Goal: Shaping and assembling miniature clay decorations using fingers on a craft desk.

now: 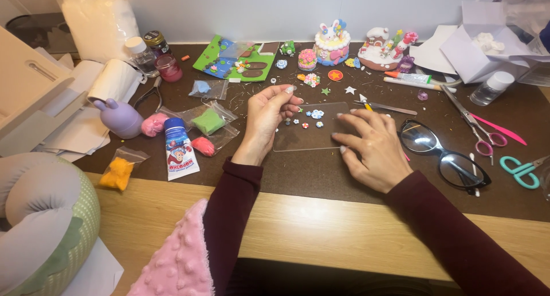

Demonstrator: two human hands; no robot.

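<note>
A clear plastic sheet point(309, 136) lies on the dark mat, with several tiny clay flowers point(316, 114) on its far part. My left hand point(267, 119) is raised at the sheet's left edge, palm turned toward me, fingertips curled over the far corner. My right hand point(371, 148) rests flat on the sheet's right edge, fingers spread and pressing down. Both sleeves are dark red.
Black glasses point(441, 154) lie right of my right hand, with pink scissors point(480, 133) and teal scissors point(521, 171) beyond. Bags of coloured clay point(209, 122), a glue tube point(180, 148) and a purple figure point(119, 118) sit left. Clay models point(332, 44) stand at the back.
</note>
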